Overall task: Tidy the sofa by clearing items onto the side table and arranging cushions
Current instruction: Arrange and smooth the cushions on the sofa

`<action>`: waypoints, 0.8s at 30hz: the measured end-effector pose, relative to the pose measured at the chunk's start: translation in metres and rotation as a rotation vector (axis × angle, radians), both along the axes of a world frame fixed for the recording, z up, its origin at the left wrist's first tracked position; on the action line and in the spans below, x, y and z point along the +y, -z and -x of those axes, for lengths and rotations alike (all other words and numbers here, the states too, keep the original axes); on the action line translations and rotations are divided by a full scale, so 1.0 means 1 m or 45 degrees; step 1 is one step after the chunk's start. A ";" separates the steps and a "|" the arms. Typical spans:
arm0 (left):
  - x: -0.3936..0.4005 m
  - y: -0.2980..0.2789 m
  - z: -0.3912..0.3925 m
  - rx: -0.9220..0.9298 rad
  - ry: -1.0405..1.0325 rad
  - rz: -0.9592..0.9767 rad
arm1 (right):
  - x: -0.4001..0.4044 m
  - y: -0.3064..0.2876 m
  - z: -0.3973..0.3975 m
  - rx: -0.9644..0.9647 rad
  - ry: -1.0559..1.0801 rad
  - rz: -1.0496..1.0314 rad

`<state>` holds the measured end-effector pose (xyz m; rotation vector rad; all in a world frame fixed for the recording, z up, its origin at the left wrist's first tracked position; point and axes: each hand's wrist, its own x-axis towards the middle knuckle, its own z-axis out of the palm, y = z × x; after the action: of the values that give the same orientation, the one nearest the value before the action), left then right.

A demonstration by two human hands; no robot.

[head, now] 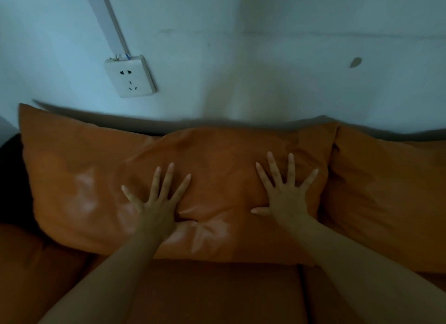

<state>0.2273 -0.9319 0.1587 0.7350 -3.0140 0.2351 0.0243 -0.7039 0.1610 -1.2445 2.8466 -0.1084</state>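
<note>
Orange cushion [217, 179] upright against sofa back, second orange cushion [386, 191] touching its right side

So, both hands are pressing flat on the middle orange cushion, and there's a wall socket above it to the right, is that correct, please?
Not quite: the socket is on the wall above and to the left, not the right. The head view shows it. The rest holds: the left hand and right hand lie flat, fingers spread, on the middle orange cushion.

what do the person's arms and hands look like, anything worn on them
Both forearms are bare as far as the frame shows, with no sleeves visible. The left hand and right hand wear no gloves, and no rings, watch or bracelet can be seen. The fingernails look short and unpainted.
</note>
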 end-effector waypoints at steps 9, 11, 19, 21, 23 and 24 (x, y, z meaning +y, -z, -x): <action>0.007 -0.012 -0.045 0.003 0.094 0.048 | 0.010 -0.014 -0.058 0.330 -0.529 -0.059; 0.002 -0.009 -0.053 0.063 0.069 -0.013 | 0.005 -0.013 -0.067 0.265 -0.451 -0.040; -0.036 0.010 -0.054 -0.051 0.064 -0.036 | -0.044 0.016 -0.081 0.124 -0.195 -0.142; -0.044 0.019 -0.047 -0.055 0.070 -0.034 | -0.056 0.029 -0.071 0.109 -0.157 -0.158; -0.056 0.028 -0.037 -0.019 0.074 -0.030 | -0.070 0.041 -0.062 0.069 -0.143 -0.135; -0.062 0.031 -0.032 -0.006 0.075 -0.038 | -0.076 0.046 -0.059 0.043 -0.122 -0.113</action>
<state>0.2598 -0.9942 0.1273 0.6478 -3.0442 0.1905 0.0829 -0.7799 0.1152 -1.3742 2.7792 0.0416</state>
